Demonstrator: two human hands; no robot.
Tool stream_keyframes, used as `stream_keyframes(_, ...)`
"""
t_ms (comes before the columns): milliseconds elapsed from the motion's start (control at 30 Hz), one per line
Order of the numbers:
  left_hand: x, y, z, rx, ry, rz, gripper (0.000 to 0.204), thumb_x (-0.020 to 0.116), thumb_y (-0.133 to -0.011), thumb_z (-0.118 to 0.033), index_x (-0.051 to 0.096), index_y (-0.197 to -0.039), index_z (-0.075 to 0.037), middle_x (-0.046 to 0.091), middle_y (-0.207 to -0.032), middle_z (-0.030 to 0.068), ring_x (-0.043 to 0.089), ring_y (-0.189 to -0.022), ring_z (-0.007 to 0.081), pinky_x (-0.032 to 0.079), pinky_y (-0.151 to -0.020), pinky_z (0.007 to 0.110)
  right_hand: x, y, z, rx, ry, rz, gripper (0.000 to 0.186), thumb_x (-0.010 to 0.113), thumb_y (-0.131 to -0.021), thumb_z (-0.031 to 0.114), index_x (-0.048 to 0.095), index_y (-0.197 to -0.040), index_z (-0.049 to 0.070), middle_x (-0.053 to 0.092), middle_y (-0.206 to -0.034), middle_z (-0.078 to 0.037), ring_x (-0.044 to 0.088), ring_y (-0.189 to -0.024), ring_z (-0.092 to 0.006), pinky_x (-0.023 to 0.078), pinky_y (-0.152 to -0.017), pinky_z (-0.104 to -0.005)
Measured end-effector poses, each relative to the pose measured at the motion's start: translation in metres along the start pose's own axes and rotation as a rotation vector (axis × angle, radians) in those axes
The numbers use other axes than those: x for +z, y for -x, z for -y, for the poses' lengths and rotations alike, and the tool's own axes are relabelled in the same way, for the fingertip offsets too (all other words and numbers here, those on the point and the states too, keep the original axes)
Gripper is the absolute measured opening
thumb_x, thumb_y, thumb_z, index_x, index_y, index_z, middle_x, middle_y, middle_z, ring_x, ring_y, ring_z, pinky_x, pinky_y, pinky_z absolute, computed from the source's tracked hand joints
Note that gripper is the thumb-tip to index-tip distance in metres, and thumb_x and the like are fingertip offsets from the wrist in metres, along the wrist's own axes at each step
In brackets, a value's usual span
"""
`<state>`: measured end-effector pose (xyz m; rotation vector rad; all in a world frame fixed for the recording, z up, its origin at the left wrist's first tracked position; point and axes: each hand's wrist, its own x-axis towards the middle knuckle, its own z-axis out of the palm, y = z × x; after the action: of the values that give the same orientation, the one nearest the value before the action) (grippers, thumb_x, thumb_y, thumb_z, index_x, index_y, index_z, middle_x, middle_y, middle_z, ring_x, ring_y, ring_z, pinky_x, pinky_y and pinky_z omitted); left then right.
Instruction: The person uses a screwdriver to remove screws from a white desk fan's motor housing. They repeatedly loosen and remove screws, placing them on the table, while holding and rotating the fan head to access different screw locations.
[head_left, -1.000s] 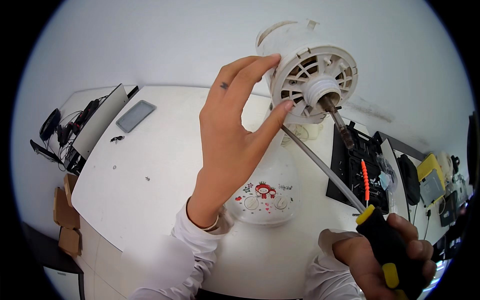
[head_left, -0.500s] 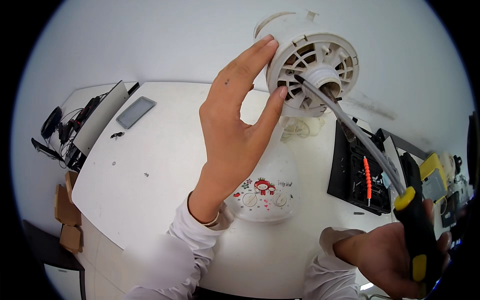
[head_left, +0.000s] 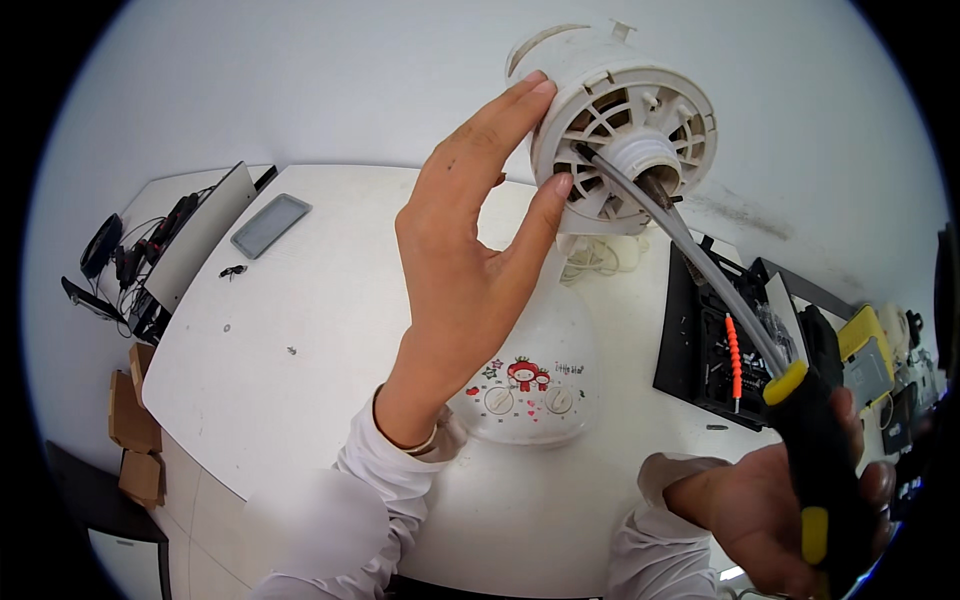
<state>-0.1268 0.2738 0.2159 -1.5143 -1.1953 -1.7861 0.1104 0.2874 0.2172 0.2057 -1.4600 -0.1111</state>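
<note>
A white fan motor housing [head_left: 625,135], round with a slotted front and a central shaft, stands on top of the fan's white base [head_left: 535,405], which bears knobs and a red cartoon print. My left hand [head_left: 475,210] grips the housing's left side, thumb on the slotted rim and fingers along the top. My right hand [head_left: 790,500] is closed around the black and yellow handle of a screwdriver [head_left: 690,245]. Its long shaft slants up to the left, and the dark tip reaches a screw recess in the housing's front, left of the shaft. Part of the right fingers lies behind the handle.
A black toolbox [head_left: 715,350] with an orange flexible shaft [head_left: 734,358] lies at right, beside a yellow case [head_left: 865,345]. A grey tray [head_left: 271,225] and small loose parts rest on the white table [head_left: 330,400]. Cardboard boxes [head_left: 135,420] stand at the lower left.
The screwdriver's tip has shifted left and slightly up into the screw recess, and its handle has moved left and down a little. My left hand has stayed on the housing.
</note>
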Motion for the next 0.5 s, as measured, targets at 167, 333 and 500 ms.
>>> stream_keyframes(167, 0.001, 0.002, 0.001, -0.035, 0.034, 0.000, 0.044, 0.065, -0.079, -0.003, 0.058, -0.122, -0.009, 0.060, -0.123, 0.0081, 0.059, -0.105, 0.0245, 0.050, -0.075, 0.031, -0.004, -0.020, 0.000, -0.122, -0.231, 0.397, 0.038, 0.050, -0.092, 0.027, 0.034, -0.123, 0.014, 0.038, -0.121, -0.018, 0.052, -0.106, -0.0343, 0.058, -0.074, -0.0379)
stream_keyframes(333, -0.001, 0.002, 0.001, -0.054, 0.021, 0.011, 0.044, 0.065, -0.080, -0.007, 0.058, -0.123, -0.011, 0.060, -0.123, 0.0060, 0.058, -0.108, 0.0197, 0.049, -0.077, 0.030, -0.021, -0.031, 0.014, -0.079, -0.184, 0.602, 0.058, 0.072, -0.078, 0.008, 0.040, -0.123, 0.024, 0.036, -0.119, -0.016, 0.050, -0.107, -0.0316, 0.055, -0.075, -0.0242)
stream_keyframes(500, 0.001, 0.000, -0.002, -0.053, 0.031, 0.007, 0.044, 0.065, -0.080, -0.007, 0.058, -0.123, -0.011, 0.059, -0.125, 0.0050, 0.058, -0.109, 0.0175, 0.049, -0.078, 0.028, -0.048, -0.019, 0.021, -0.081, 0.061, 0.430, 0.054, 0.057, -0.087, 0.037, 0.034, -0.132, 0.018, 0.045, -0.118, -0.016, 0.047, -0.106, -0.0323, 0.050, -0.081, -0.0383)
